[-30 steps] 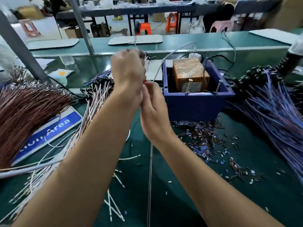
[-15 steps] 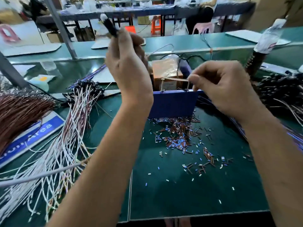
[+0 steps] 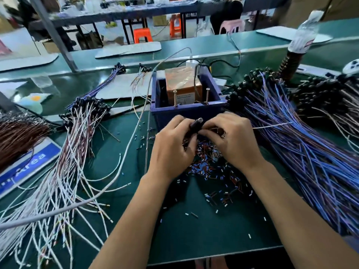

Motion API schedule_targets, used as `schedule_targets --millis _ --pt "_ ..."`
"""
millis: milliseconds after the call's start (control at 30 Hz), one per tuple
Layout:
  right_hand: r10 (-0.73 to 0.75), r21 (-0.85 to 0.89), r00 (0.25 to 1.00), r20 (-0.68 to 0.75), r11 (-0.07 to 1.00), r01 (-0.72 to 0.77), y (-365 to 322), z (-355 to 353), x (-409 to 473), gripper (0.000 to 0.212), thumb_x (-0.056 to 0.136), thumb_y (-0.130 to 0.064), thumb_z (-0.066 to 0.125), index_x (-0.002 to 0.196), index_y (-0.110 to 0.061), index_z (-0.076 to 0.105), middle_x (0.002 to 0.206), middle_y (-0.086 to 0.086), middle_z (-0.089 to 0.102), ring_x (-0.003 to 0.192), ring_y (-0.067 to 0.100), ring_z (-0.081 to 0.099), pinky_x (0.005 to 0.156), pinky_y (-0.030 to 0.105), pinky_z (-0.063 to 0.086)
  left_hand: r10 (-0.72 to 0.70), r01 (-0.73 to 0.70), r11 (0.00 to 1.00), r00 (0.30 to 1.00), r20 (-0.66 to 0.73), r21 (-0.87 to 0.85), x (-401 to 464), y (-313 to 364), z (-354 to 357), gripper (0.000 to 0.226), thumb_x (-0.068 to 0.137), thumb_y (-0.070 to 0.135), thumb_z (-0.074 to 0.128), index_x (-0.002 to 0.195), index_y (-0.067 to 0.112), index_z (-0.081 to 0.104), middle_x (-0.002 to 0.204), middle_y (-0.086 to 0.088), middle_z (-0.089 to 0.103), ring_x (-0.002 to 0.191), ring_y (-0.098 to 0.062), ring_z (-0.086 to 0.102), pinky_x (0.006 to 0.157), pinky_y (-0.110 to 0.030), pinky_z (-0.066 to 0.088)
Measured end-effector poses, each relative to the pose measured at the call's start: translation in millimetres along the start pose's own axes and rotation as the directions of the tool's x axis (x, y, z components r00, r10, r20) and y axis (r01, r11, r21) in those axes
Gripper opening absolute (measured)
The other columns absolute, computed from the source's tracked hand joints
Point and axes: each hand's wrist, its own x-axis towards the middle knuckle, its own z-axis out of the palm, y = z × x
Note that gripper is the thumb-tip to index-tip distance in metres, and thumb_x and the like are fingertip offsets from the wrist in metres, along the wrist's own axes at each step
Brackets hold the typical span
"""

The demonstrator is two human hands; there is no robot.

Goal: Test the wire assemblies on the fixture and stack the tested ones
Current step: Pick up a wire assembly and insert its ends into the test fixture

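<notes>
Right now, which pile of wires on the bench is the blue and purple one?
The wire pile right of the blue box: the blue-purple pile. The left pile is white and pinkish; the far-left pile is brown.

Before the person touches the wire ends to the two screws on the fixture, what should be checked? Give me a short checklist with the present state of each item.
1. Assembly in the hands: ok. The left hand grips a dark cylindrical component; the right hand pinches near it.
2. Wire ends bared and free: cannot tell, fingers hide them.
3. Two upright screws on the blue box unobstructed: ok, nothing touches them.
4. Cables connected to the brown taped block in the box: cannot tell where they attach.
5. Stack place for tested ones: ok, the white-wire pile lies on the person's left.
6. Mat in front of the box: not ok, littered with cut insulation bits.
</notes>
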Motion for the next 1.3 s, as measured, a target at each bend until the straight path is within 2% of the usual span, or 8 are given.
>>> schedule_targets --millis 200,333,567,900,1033,1133,1233,1300 --pt "0.024 0.097 1.000 0.020 0.995 -0.026 -2.3 4.3 -5.8 0.015 0.094 -0.027 0.077 0.091 -0.012 0.077 0.087 -0.005 0.073 0.084 0.012 0.066 0.078 0.035 0.054 -0.049 0.052 0.998 0.997 0.065 -0.043 -10.0 -7.8 3.0 0.009 0.090 0.016 0.072 0.084 0.016 0.067 0.067 0.011 0.060 0.060 -0.018 0.058 0.057 -0.035 0.047" --pt "0.068 0.139 0.997 0.034 0.988 -0.072 1.4 0.5 -7.0 0.011 0.094 -0.024 0.078 0.092 -0.013 0.079 0.089 -0.007 0.074 0.087 0.008 0.069 0.080 0.037 0.056 -0.176 0.181 0.957 0.983 0.044 -0.225 -12.7 -16.9 4.5 0.017 0.095 0.023 0.070 0.079 0.018 0.074 0.067 0.004 0.069 0.060 -0.016 0.064 0.060 -0.040 0.051" --pt "0.069 0.158 0.998 0.011 0.985 -0.070 -1.1 -2.1 -5.9 0.008 0.094 -0.018 0.078 0.091 -0.010 0.079 0.088 -0.002 0.071 0.087 0.015 0.065 0.079 0.035 0.053 -0.198 0.202 0.943 0.979 0.044 -0.265 -12.0 -19.9 6.4 0.019 0.096 0.025 0.068 0.079 0.018 0.073 0.068 0.005 0.069 0.062 -0.015 0.063 0.060 -0.041 0.051" --pt "0.188 0.155 0.952 -0.242 0.976 -0.154 2.4 -12.8 -4.6 0.012 0.097 -0.014 0.074 0.088 -0.006 0.076 0.087 0.003 0.070 0.086 0.021 0.065 0.075 0.039 0.053 -0.251 0.248 0.926 0.968 0.025 -0.284 -11.8 -22.1 4.5 0.025 0.097 0.020 0.070 0.072 0.018 0.069 0.062 0.008 0.063 0.052 -0.011 0.054 0.052 -0.031 0.043" --pt "0.084 0.241 0.991 -0.103 0.969 -0.057 -12.6 -8.6 -7.7 0.023 0.095 -0.023 0.077 0.077 -0.009 0.073 0.074 -0.001 0.067 0.069 0.017 0.063 0.061 0.029 0.047 -0.329 0.295 0.888 0.943 -0.040 -0.352 -10.3 -18.3 1.2 0.020 0.096 0.017 0.070 0.076 0.018 0.073 0.067 0.011 0.068 0.053 -0.004 0.055 0.056 -0.015 0.039" --pt "0.218 0.439 0.969 0.114 0.864 -0.246 -24.6 2.5 -9.9 0.041 0.101 -0.032 0.066 0.067 -0.011 0.072 0.056 0.002 0.061 0.049 0.016 0.055 0.048 0.029 0.039 -0.340 0.294 0.850 0.940 -0.028 -0.437 -10.1 -15.7 -0.4 0.014 0.098 0.016 0.069 0.086 0.016 0.075 0.072 0.006 0.072 0.064 -0.013 0.067 0.063 -0.027 0.052" --pt "0.483 0.623 0.842 0.239 0.589 -0.515 -24.8 8.9 -7.8 0.044 0.103 -0.036 0.063 0.070 -0.009 0.072 0.056 0.006 0.058 0.039 0.009 0.043 0.037 0.019 0.030 -0.359 0.320 0.805 0.933 0.018 -0.500 -10.0 -12.8 -0.9 0.012 0.097 0.019 0.069 0.089 0.016 0.077 0.073 0.002 0.074 0.064 -0.030 0.068 0.065 -0.048 0.056" --pt "0.636 0.730 0.745 0.202 0.409 -0.548 -19.0 4.3 -6.1 0.038 0.105 -0.036 0.058 0.079 -0.012 0.072 0.060 0.003 0.057 0.038 0.009 0.038 0.034 0.019 0.024 -0.364 0.333 0.788 0.930 0.044 -0.518 -10.3 -11.4 -0.1 0.011 0.097 0.020 0.070 0.090 0.016 0.078 0.073 0.002 0.075 0.057 -0.026 0.062 0.057 -0.043 0.051"
